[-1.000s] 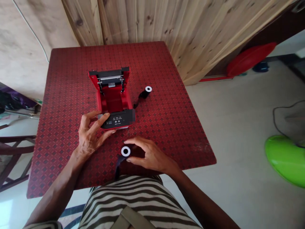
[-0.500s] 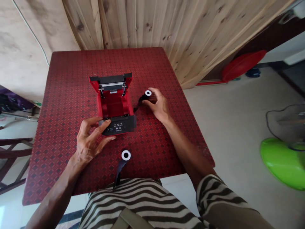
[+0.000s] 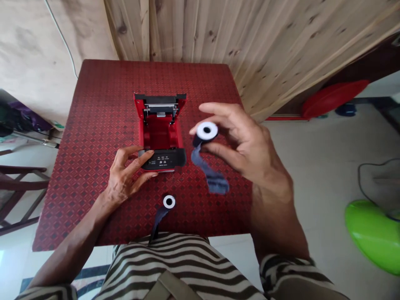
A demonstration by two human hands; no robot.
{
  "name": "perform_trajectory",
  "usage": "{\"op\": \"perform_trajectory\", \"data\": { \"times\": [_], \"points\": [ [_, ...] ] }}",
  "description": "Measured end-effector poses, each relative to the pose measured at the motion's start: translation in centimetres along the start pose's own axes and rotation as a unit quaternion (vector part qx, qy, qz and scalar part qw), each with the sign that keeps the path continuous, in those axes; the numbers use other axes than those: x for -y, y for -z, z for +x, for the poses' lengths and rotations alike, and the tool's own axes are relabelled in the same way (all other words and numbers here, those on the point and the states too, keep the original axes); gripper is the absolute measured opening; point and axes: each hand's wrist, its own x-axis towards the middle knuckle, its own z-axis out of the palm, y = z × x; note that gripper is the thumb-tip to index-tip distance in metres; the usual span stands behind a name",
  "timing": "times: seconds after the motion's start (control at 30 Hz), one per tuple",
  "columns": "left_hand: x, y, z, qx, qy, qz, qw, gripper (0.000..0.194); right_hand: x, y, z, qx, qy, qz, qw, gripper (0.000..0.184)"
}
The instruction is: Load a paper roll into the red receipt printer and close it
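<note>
Device, red [image 3: 179, 135], of smooth, boxy form, stands on a tabletop [image 3: 106, 100] covered in a red-and-dark diamond pattern. Its single lid [image 3: 161, 100] is raised at the far side, showing black parts and a pale metallic bar; its single front panel [image 3: 165, 159] is black and flat, with small white markings. Rolls number two, each cylindrical and dark, with a white ring-shaped end around a dark central hole. The held roll [image 3: 207, 130] is above the tabletop, to the right of the device; its loose strip [image 3: 204, 166], thin, blue-grey and crinkled, hangs curled below. The near roll [image 3: 169, 202] stands on the tabletop between the device and the wearer, with a dark tail [image 3: 159, 217] running toward the striped shirt [image 3: 175, 262]. The left hand [image 3: 125, 179] is partly open, fingers on the left end of the front panel and thumb at its near edge. The right hand [image 3: 243, 146] is curled, with the held roll between fingers and thumb. One container is present: the device's red, rounded compartment [image 3: 161, 139], with no roll inside.
</note>
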Motion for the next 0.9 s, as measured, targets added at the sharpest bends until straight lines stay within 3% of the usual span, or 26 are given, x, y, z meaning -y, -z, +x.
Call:
{"op": "perform_trajectory", "data": {
  "times": [0.07,0.13,0.33,0.7,0.9],
  "points": [
    [0.1,-0.1,-0.2,0.007,0.0,0.005,1.0,0.063,2.4,-0.9,1.1,0.043,0.032,-0.058,0.997,0.041],
    [0.3,-0.2,-0.4,0.011,-0.002,0.007,1.0,0.06,3.1,-2.7,2.6,0.095,0.041,-0.153,0.983,0.028],
    [0.6,-0.7,-0.9,-0.009,-0.009,-0.002,1.0,0.066,1.1,-7.9,6.4,0.235,-0.038,-0.319,0.918,0.031],
    [0.0,-0.4,-0.6,0.005,0.007,-0.017,1.0,0.071,-1.1,-9.8,8.5,0.256,-0.065,-0.369,0.891,0.029],
    [0.1,-0.5,-0.7,0.003,0.01,-0.017,1.0,0.069,-2.1,-10.4,8.3,0.234,-0.045,-0.327,0.915,0.03]
  ]
}}
